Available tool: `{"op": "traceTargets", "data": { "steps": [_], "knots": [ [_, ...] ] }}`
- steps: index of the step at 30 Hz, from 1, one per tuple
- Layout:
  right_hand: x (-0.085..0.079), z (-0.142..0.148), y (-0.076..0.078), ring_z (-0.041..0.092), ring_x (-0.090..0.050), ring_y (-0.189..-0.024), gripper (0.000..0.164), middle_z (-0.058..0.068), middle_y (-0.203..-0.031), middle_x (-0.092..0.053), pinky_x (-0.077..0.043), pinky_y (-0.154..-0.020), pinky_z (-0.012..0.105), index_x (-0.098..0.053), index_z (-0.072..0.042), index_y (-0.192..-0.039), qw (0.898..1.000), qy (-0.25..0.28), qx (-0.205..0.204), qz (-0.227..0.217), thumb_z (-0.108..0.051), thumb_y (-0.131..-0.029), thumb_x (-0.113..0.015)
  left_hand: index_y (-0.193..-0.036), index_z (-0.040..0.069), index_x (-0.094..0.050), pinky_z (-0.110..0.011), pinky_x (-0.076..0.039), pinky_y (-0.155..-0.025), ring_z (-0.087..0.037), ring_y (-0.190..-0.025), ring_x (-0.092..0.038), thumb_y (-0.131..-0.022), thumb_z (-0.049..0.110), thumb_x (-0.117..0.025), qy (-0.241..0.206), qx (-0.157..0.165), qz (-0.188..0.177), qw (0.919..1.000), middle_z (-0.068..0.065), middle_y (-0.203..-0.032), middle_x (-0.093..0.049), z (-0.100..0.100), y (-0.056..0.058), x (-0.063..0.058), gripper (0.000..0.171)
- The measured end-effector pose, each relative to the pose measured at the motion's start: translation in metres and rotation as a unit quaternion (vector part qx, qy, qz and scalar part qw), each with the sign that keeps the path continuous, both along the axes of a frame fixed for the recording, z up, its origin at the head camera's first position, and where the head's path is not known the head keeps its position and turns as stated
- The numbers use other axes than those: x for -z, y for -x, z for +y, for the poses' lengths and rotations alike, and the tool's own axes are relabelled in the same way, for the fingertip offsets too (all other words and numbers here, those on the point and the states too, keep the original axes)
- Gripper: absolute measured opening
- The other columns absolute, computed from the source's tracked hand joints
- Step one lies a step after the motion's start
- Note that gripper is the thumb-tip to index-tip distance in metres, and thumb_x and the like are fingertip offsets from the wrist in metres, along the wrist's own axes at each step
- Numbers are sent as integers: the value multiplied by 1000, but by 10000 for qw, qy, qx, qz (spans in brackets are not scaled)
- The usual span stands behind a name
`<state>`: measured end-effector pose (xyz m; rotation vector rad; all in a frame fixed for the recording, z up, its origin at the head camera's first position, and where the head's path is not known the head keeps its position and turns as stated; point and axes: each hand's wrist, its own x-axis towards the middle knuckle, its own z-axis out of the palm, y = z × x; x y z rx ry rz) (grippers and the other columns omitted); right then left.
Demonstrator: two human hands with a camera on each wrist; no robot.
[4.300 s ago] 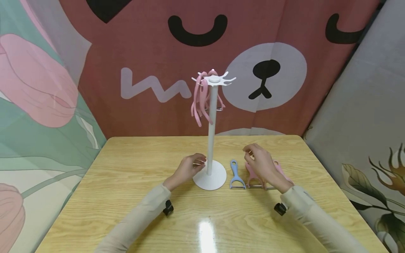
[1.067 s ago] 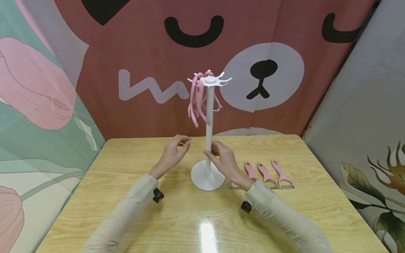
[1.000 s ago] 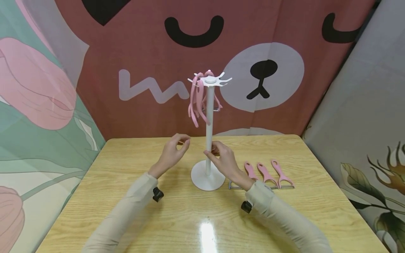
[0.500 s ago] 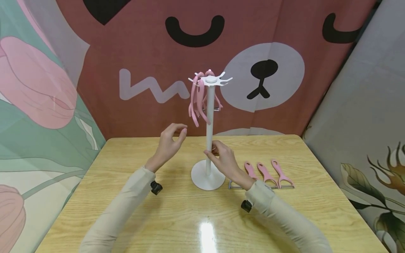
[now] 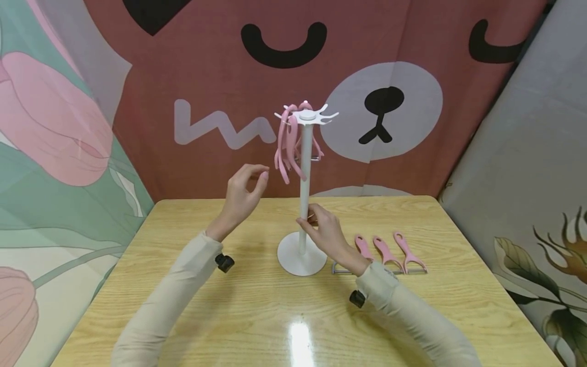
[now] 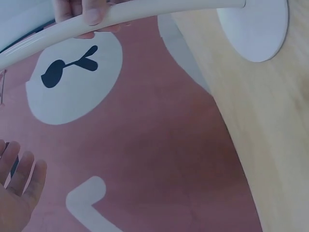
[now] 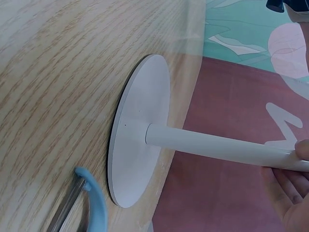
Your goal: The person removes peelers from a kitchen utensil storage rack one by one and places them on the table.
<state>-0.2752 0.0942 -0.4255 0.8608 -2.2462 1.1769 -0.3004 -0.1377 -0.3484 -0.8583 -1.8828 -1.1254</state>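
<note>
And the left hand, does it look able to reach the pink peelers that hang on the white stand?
Probably yes: the left hand appears empty, slightly left of the hanging pink peelers, with nothing visible between; the right hand grips the pole lower down.

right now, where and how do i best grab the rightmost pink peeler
The rightmost pink peeler is probably best held by its handle, coming from above and its right side. The slim handle points away from you; the metal blade spans the forked near end, and another pink peeler lies close on its left.
</note>
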Motion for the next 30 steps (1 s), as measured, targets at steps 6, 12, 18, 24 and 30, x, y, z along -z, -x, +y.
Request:
{"op": "traceTargets", "data": {
  "steps": [6, 12, 18, 24, 30],
  "knots": [
    [1, 1, 0, 19, -70, -77, 21, 11, -92, -67, -59, -69, 24, -62, 2, -106, 10000, -41, 5, -31, -11, -93, -71, -112, -1, -68, -39, -54, -81, -26, -90, -64, -97, -1, -60, -33, 98, 125, 9999, -13, -102, -67, 0, -1, -9, 17],
    [0, 1, 0, 20, -70, -77, 20, 11, -92, -67, -59, -69, 23, -62, 2, -106, 10000, -27, -2, -69, -11, -93, -71, -107, -8, -67, -42, -54, -79, -31, -88, -64, -94, -8, -59, -140, 43, 327, 9994, -20, -98, -66, 7, -15, -32, 15],
    [1, 0, 0, 21, -70, -76, 19, 12, -91, -67, -59, -68, 25, -62, 2, -105, 10000, 6, 11, 0, -10, -93, -71, -105, -13, -65, -41, -54, -79, -37, -85, -63, -91, -15, -58, -247, 21, 609, 9978, -25, -97, -65, 10, -21, -43, 16],
    [1, 0, 0, 20, -70, -76, 18, 12, -91, -67, -59, -68, 24, -62, 1, -104, 10000, -4, 51, 20, -10, -93, -71, -110, -6, -67, -34, -53, -83, -29, -90, -64, -94, -6, -60, -329, 25, 693, 9971, -17, -102, -67, 3, -5, -38, 17],
    [2, 0, -1, 20, -70, -76, 19, 12, -91, -67, -59, -67, 25, -62, 1, -104, 10000, 12, 31, 76, -10, -93, -71, -112, -4, -67, -36, -54, -83, -27, -91, -64, -95, 0, -61, -483, 221, 846, 9950, -15, -102, -67, 4, -3, -42, 19]
  ]
}}
